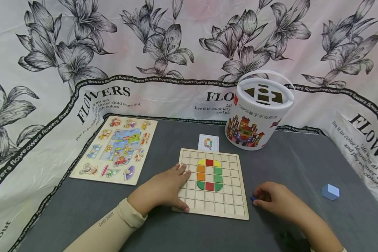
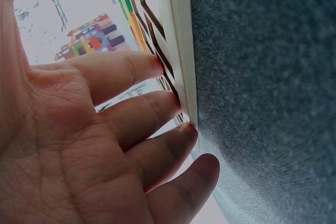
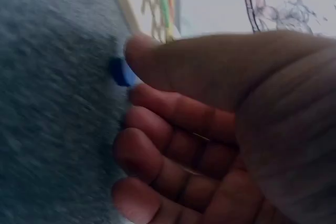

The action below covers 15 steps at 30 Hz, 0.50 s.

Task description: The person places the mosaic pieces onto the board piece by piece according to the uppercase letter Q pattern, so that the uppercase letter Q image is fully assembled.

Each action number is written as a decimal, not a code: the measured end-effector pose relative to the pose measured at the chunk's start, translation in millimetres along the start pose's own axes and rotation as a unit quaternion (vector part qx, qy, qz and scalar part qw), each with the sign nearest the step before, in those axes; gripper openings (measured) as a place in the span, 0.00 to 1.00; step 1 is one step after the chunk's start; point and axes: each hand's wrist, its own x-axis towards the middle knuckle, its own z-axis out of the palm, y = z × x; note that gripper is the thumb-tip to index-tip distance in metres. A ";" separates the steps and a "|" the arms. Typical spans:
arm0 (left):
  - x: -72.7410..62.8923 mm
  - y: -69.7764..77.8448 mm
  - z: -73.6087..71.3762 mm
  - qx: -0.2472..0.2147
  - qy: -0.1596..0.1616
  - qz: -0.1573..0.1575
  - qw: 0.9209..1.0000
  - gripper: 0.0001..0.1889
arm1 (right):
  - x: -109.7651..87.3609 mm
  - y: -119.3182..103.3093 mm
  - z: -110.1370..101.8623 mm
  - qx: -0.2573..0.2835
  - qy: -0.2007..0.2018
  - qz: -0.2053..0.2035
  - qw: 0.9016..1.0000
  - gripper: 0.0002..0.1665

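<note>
A square wooden grid board (image 1: 213,210) lies on the dark grey cloth, with red, yellow, orange and green pieces forming a ring in its cells. My left hand (image 1: 167,187) rests on the board's left side, fingers spread along that edge and thumb at the near left corner. In the left wrist view its fingertips (image 2: 170,100) touch the board's rim. To the right of the board, my right hand (image 1: 275,199) pinches a small blue block (image 3: 122,72) between thumb and index finger, low over the cloth. The other right fingers are curled.
A pattern card (image 1: 208,142) lies at the board's far edge. Behind it to the right stands a white lidded bucket (image 1: 255,115). A wooden picture puzzle (image 1: 116,150) lies at left, a light blue cube (image 1: 330,192) at far right. Flower-printed fabric rises behind.
</note>
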 end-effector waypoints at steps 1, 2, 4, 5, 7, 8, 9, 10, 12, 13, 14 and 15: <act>-0.2 0.2 -0.2 0.000 0.000 -0.001 1.000 0.62 | -0.7 -0.4 1.3 0.002 0.001 0.002 1.000 0.08; -0.4 0.4 -0.4 0.000 0.000 -0.001 1.000 0.62 | -1.1 -1.1 2.6 0.004 0.002 0.002 1.000 0.07; -0.6 0.6 -0.6 -0.001 0.000 -0.001 1.000 0.62 | -1.6 -3.0 4.3 0.003 0.006 0.005 1.000 0.07; -0.6 0.6 -0.7 -0.001 0.000 -0.001 1.000 0.62 | -1.8 -3.9 4.9 0.001 0.007 0.006 1.000 0.07; -0.7 0.6 -0.8 -0.002 0.002 0.001 1.000 0.62 | -2.6 -5.9 5.6 -0.004 0.006 0.005 1.000 0.09; -0.7 0.6 -0.8 -0.002 0.002 0.001 1.000 0.62 | -3.1 -6.9 6.0 -0.006 0.005 0.004 1.000 0.10; -0.6 0.6 -0.9 -0.002 0.003 0.001 1.000 0.62 | -3.5 -7.9 6.3 -0.010 0.005 0.003 1.000 0.11; -0.6 0.3 -0.8 -0.002 0.003 0.001 1.000 0.62 | -3.7 -9.3 6.6 -0.015 0.004 0.001 1.000 0.12; -0.7 -0.3 -0.9 -0.001 0.002 0.002 1.000 0.62 | -3.9 -12.9 7.1 -0.023 0.007 -0.002 1.000 0.13; -0.7 -0.5 -0.9 -0.001 0.001 0.002 1.000 0.62 | -3.7 -15.5 7.3 -0.026 0.012 0.001 1.000 0.13; -0.7 -0.6 -0.9 -0.001 0.000 0.002 1.000 0.62 | -3.4 -18.8 7.5 -0.030 0.021 0.005 0.999 0.13; -0.7 -0.7 -0.9 -0.001 0.000 0.002 1.000 0.62 | -2.7 -22.5 7.7 -0.035 0.032 0.008 0.999 0.13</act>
